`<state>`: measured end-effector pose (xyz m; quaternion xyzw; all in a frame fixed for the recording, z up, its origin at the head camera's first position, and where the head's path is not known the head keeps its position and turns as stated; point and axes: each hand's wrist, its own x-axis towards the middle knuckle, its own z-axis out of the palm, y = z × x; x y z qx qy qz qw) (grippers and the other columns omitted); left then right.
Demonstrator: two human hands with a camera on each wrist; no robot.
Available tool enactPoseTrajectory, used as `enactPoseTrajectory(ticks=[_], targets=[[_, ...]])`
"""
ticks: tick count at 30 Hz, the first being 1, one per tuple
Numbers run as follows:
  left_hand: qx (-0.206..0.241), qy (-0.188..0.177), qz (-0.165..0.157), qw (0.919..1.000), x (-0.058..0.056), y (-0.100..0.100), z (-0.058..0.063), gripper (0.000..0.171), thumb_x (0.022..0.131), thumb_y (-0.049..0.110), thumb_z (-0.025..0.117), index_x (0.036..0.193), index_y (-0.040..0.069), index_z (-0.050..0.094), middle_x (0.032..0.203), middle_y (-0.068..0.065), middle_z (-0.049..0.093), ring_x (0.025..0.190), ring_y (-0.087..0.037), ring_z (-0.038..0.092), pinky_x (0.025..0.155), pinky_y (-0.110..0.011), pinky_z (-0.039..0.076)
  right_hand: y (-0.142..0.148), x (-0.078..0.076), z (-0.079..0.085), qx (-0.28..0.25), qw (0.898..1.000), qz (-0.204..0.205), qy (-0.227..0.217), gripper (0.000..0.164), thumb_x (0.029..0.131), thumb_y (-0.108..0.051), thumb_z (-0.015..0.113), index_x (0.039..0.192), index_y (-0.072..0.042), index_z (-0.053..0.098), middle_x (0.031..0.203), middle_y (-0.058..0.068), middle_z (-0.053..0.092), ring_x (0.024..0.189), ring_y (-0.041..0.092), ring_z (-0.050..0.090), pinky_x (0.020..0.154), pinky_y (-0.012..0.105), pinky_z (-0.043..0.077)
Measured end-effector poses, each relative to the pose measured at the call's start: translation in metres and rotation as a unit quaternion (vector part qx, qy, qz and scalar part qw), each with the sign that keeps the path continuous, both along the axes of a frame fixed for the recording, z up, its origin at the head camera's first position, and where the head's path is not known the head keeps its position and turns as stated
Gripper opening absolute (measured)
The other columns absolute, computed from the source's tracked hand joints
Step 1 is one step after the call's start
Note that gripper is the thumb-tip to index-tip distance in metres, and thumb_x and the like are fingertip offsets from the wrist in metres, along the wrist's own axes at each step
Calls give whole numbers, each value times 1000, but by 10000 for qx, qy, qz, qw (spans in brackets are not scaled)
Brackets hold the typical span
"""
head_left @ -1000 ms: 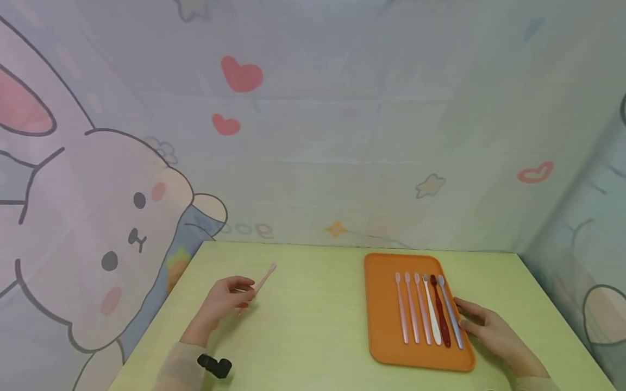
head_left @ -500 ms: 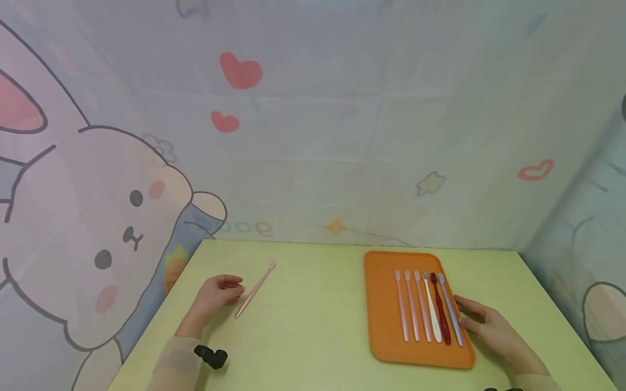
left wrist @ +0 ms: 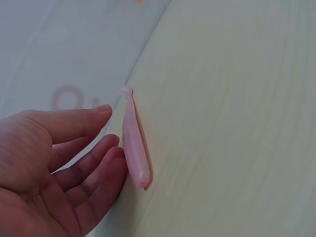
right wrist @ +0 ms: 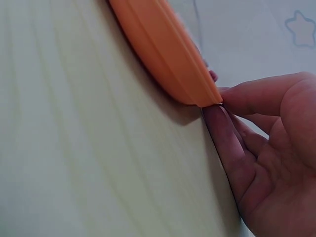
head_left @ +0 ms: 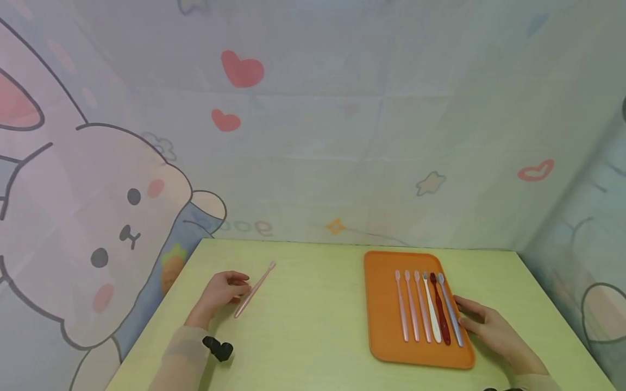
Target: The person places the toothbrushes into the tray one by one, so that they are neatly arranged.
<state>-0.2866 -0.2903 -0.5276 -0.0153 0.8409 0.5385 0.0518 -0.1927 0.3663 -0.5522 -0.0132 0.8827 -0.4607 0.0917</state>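
A pink toothbrush (head_left: pixel 255 290) lies slanted on the table's left half, its head pointing away. Beside its handle rests my left hand (head_left: pixel 221 293), fingers loosely bent; in the left wrist view the fingertips touch or nearly touch the toothbrush (left wrist: pixel 134 148), while the thumb stands apart from it. On the right, my right hand (head_left: pixel 499 331) pinches the right rim of an orange tray (head_left: pixel 383 326) between thumb and fingers, as the right wrist view of the tray (right wrist: pixel 168 49) shows. Three pink toothbrushes (head_left: pixel 412 312), a white one (head_left: pixel 432 315), a dark red one (head_left: pixel 442 315) and a blue-grey one (head_left: pixel 452 315) lie side by side on the tray.
The pale yellow-green table (head_left: pixel 308 320) runs between the loose toothbrush and the tray. Behind it hangs a printed cloth (head_left: pixel 318 179) with hearts and a rabbit. A black wrist camera (head_left: pixel 218 348) sits on the left sleeve.
My left hand first lay over the pink toothbrush, drew away to the left, then came back against its handle. The toothbrush lies where it was. My right hand and the tray stay in place.
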Motion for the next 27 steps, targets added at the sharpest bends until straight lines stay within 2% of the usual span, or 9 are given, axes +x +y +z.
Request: enactPoseTrajectory(ticks=[6, 10, 16, 22, 24, 27], targets=[[-209, -81, -81, 9997, -2, 5, -1, 36, 89, 5, 84, 121, -6, 73, 107, -15, 74, 83, -22, 69, 68, -34, 60, 1, 0, -2, -13, 10000, 37, -1, 69, 105, -22, 69, 159, 9, 40, 160, 35, 41, 149, 56, 31, 115, 72, 32], [-305, -141, -96, 9994, -2, 10, 1, 32, 89, 4, 84, 118, -7, 73, 102, -15, 73, 77, -20, 69, 65, -32, 59, 0, 1, 0, 71, 9999, 42, 86, 68, 106, -23, 69, 159, 8, 41, 159, 34, 43, 149, 56, 32, 114, 71, 34], [-773, -146, -164, 9968, -5, 16, 6, 28, 89, 4, 84, 113, -7, 75, 96, -12, 74, 71, -16, 68, 62, -28, 59, -2, 2, 3, -8, 9999, 54, 116, 68, 107, -22, 68, 160, 8, 39, 160, 35, 41, 150, 58, 30, 114, 72, 32], [-1031, -200, -200, 9943, -7, 17, 10, 26, 89, 6, 85, 111, -6, 76, 94, -10, 75, 68, -16, 67, 61, -28, 58, -5, 1, 5, -74, 10000, 6, -27, 68, 107, -20, 68, 160, 9, 38, 161, 35, 40, 150, 57, 28, 116, 72, 31], [-1095, -195, -248, 9935, -7, 18, 11, 26, 89, 7, 85, 110, -6, 77, 92, -10, 75, 67, -16, 67, 60, -28, 58, -4, 1, 5, -43, 10000, 6, -39, 67, 107, -20, 67, 160, 9, 38, 160, 35, 40, 150, 57, 29, 115, 70, 34], [-1190, -180, -284, 9923, -5, 19, 11, 24, 89, 8, 86, 108, -5, 78, 90, -8, 74, 65, -16, 66, 60, -29, 58, -3, 2, 5, 116, 9999, 6, 4, 67, 107, -22, 67, 160, 8, 39, 159, 34, 44, 149, 55, 34, 114, 57, 43]])
